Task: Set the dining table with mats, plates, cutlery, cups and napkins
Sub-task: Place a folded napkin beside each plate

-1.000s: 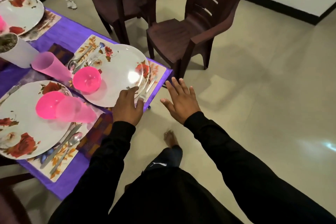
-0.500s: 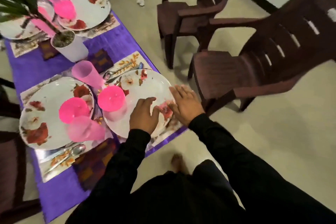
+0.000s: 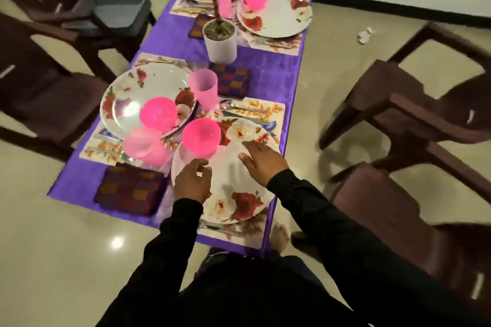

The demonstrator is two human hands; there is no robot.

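Over the round white floral plate (image 3: 233, 188), both hands hovered loosely open, holding nothing; a careless nudge could topple the bright pink plastic bowl (image 3: 201, 136).

Both arms are covered by long black sleeves (image 3: 318, 210) of plain, matte cloth that end at the wrists in close cuffs. The left hand (image 3: 192, 184) and right hand (image 3: 263, 160) are bare, with no gloves, rings or watch showing. Below the arms the torso and legs are in the same dark clothing (image 3: 239, 295), with no print that can be made out. One bare foot (image 3: 280, 237) shows beneath.
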